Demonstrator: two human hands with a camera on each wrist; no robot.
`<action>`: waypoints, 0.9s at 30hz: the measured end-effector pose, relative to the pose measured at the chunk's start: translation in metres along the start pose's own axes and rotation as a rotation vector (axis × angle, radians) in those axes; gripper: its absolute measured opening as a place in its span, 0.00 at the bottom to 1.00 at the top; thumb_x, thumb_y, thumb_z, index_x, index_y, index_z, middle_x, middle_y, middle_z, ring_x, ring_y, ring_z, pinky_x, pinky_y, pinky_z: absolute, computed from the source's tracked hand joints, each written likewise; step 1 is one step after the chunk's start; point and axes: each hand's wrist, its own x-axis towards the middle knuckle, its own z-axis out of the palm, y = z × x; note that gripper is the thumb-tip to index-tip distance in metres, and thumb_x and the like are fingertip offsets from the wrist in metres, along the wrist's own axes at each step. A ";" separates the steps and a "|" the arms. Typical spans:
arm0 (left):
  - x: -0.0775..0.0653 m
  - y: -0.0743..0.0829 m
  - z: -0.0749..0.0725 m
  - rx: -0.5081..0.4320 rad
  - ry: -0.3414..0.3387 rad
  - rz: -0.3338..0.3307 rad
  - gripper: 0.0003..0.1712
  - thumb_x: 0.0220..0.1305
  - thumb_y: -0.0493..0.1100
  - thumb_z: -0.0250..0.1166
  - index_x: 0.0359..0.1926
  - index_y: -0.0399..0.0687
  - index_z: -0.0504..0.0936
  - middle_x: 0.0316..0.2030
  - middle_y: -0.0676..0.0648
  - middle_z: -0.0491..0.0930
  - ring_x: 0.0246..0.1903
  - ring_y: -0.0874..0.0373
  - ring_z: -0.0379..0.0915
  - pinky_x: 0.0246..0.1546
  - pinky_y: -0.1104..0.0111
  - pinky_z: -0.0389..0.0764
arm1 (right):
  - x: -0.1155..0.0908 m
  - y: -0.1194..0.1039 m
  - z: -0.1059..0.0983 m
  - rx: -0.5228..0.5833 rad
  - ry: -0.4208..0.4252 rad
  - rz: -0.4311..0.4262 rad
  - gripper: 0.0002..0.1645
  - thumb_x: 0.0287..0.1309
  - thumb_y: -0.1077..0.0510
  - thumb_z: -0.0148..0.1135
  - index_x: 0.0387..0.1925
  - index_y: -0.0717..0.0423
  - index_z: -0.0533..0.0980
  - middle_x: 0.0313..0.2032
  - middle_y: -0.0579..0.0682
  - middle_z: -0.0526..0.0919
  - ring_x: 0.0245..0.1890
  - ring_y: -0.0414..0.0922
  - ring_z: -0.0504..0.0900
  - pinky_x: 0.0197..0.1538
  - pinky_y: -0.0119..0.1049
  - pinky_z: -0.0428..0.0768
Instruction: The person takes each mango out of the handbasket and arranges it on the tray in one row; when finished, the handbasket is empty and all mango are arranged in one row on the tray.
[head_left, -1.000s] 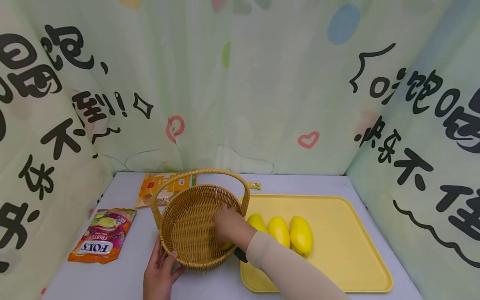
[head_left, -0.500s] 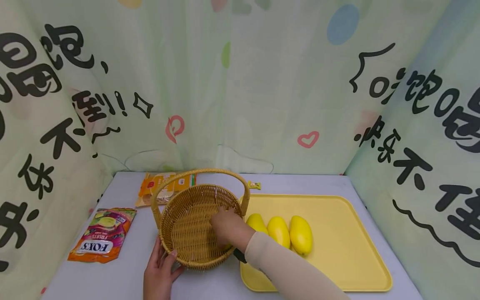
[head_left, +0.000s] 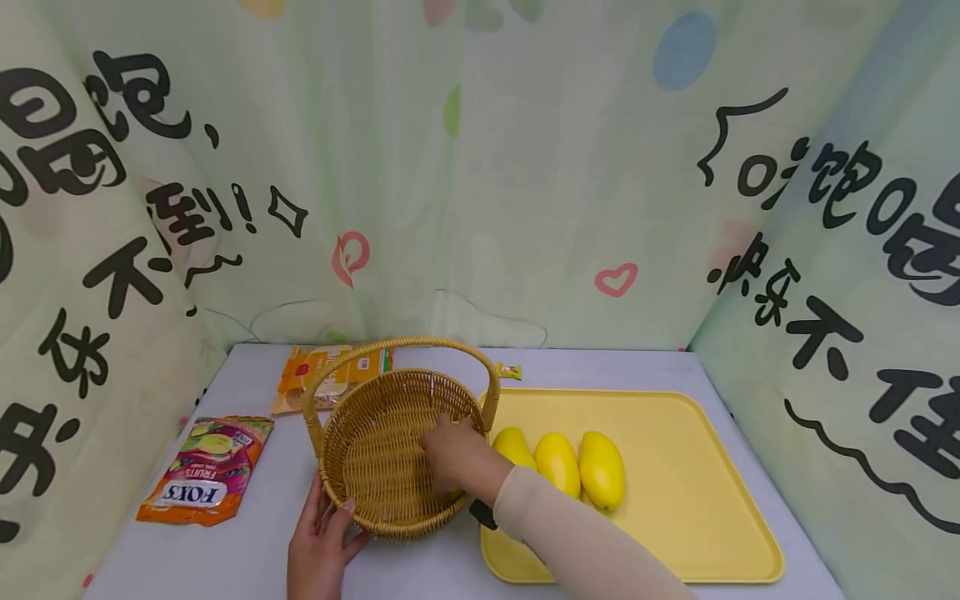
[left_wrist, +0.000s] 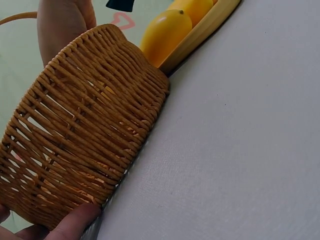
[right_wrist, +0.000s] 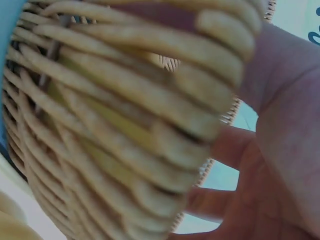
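Observation:
A round wicker basket [head_left: 382, 467] with an arched handle stands left of the yellow tray. My left hand [head_left: 318, 537] grips its near left side; the thumb also shows at the weave in the left wrist view. My right hand [head_left: 457, 458] reaches inside at the basket's right side, fingers curled downward. Through the weave in the right wrist view, a yellow mango [right_wrist: 115, 135] shows beside that hand; my right hand seems to hold it, though the contact is mostly hidden. Three more yellow mangoes [head_left: 602, 471] lie side by side on the tray, partly behind my right forearm.
The yellow tray [head_left: 697, 500] covers the table's right part. A Fox's candy bag [head_left: 206, 471] lies at left. An orange snack packet [head_left: 300, 375] sits behind the basket, and a small yellow wrapped piece [head_left: 510, 371] lies beyond the tray. Printed curtains [head_left: 525, 208] enclose the table.
My right hand has shifted very slightly left within the basket, and less of the yellow mango shows below it. My left hand and the basket stay where they were.

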 end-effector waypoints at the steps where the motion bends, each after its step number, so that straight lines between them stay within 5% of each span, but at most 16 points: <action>1: 0.000 0.000 0.000 0.001 0.002 -0.001 0.46 0.72 0.54 0.56 0.77 0.75 0.34 0.79 0.44 0.38 0.73 0.38 0.52 0.51 0.49 0.82 | 0.000 0.001 0.001 0.008 0.008 -0.002 0.38 0.35 0.45 0.81 0.54 0.47 0.80 0.43 0.48 0.81 0.46 0.47 0.74 0.54 0.49 0.77; 6: 0.000 0.001 0.001 0.001 0.008 -0.005 0.46 0.72 0.54 0.56 0.77 0.74 0.34 0.79 0.44 0.39 0.73 0.38 0.52 0.51 0.48 0.82 | -0.005 0.003 -0.002 0.082 0.040 0.002 0.40 0.34 0.44 0.81 0.55 0.44 0.79 0.51 0.51 0.79 0.53 0.54 0.74 0.48 0.47 0.81; 10: 0.000 0.001 0.001 0.007 0.015 -0.015 0.46 0.72 0.54 0.56 0.77 0.74 0.34 0.79 0.44 0.40 0.73 0.38 0.53 0.51 0.48 0.82 | -0.011 0.011 -0.007 0.215 0.077 0.000 0.43 0.32 0.45 0.80 0.58 0.39 0.77 0.66 0.57 0.68 0.59 0.64 0.70 0.42 0.44 0.83; 18: 0.001 0.001 0.001 0.004 0.018 -0.009 0.46 0.72 0.54 0.56 0.77 0.74 0.34 0.79 0.45 0.40 0.73 0.38 0.52 0.51 0.47 0.82 | -0.031 0.033 -0.020 0.434 0.177 -0.156 0.44 0.34 0.45 0.79 0.60 0.37 0.75 0.69 0.51 0.64 0.66 0.50 0.68 0.57 0.42 0.78; 27: 0.000 0.001 0.001 -0.003 0.010 -0.006 0.47 0.71 0.54 0.57 0.77 0.73 0.34 0.79 0.44 0.39 0.73 0.38 0.51 0.51 0.49 0.82 | -0.064 0.058 -0.019 0.800 0.128 -0.275 0.42 0.37 0.47 0.76 0.60 0.28 0.73 0.71 0.40 0.61 0.72 0.45 0.60 0.65 0.48 0.73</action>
